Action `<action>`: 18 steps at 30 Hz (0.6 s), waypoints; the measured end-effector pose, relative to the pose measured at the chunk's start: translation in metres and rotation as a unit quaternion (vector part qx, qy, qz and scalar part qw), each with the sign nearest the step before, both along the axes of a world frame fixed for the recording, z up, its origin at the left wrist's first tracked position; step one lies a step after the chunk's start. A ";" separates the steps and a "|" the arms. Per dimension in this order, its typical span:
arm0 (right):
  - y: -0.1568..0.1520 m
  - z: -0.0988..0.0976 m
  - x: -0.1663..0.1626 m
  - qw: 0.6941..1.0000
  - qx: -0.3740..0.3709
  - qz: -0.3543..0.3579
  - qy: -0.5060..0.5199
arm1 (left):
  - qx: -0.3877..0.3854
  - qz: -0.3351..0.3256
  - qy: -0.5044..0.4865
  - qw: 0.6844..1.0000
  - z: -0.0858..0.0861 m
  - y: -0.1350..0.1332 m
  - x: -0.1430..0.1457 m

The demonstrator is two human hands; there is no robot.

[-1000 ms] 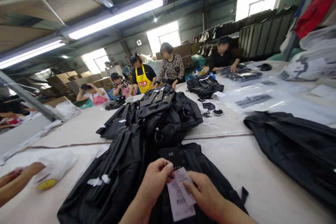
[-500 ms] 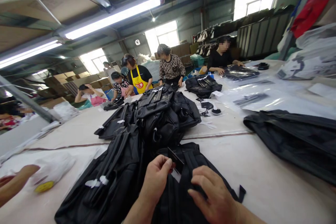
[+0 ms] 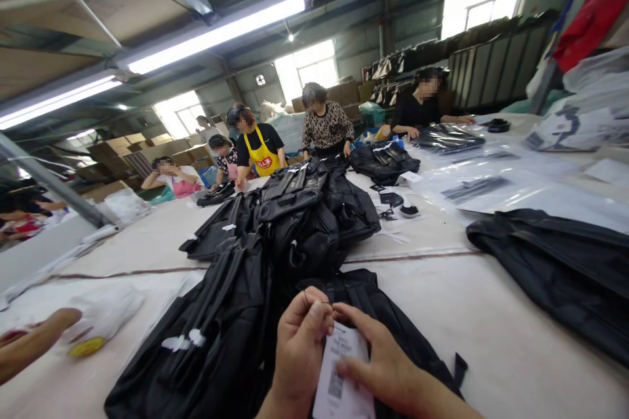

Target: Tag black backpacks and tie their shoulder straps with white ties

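My left hand (image 3: 301, 347) and my right hand (image 3: 381, 366) meet at the bottom centre, both pinching the top of a white paper hang tag (image 3: 341, 380) with printed text and a code on it. The fingers of both hands are closed on the tag and on a thin string at its top. The tag hangs over a black backpack (image 3: 373, 314) lying flat in front of me. To its left and behind it a heap of black backpacks (image 3: 275, 229) runs away from me along the white table (image 3: 496, 340).
Another black bag (image 3: 555, 268) lies at the right, with clear plastic bags (image 3: 491, 186) beyond it. A co-worker's forearm (image 3: 34, 340) reaches in at the lower left beside a white pouch (image 3: 101, 314) with a yellow item. Several people work at the table's far side.
The black card seen in my left hand half a second ago is out of sight. My right hand has come back up to the left one, and both now hold the white tag.
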State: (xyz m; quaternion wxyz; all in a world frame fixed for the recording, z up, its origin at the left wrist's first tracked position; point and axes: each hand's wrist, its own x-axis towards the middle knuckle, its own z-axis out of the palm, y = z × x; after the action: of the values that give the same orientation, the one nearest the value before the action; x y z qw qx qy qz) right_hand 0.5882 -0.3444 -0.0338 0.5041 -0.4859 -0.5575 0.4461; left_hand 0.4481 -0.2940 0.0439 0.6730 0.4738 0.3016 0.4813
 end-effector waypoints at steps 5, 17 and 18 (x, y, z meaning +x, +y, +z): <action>-0.002 -0.013 -0.024 0.940 -0.137 -0.039 0.309 | -0.009 0.106 0.028 0.994 -0.016 0.000 0.001; 0.011 -0.101 0.012 0.865 -0.172 -0.003 -0.471 | 0.155 -0.067 0.650 0.741 -0.111 0.021 -0.038; 0.013 -0.104 0.009 0.861 -0.158 -0.022 -0.482 | 0.154 -0.077 0.659 0.732 -0.117 0.021 -0.035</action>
State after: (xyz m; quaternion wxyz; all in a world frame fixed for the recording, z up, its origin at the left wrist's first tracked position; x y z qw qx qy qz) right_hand 0.5969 -0.3312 -0.1377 0.0984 -0.7257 -0.6420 0.2267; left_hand 0.4136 -0.2730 -0.0731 0.2581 0.7909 0.5539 0.0340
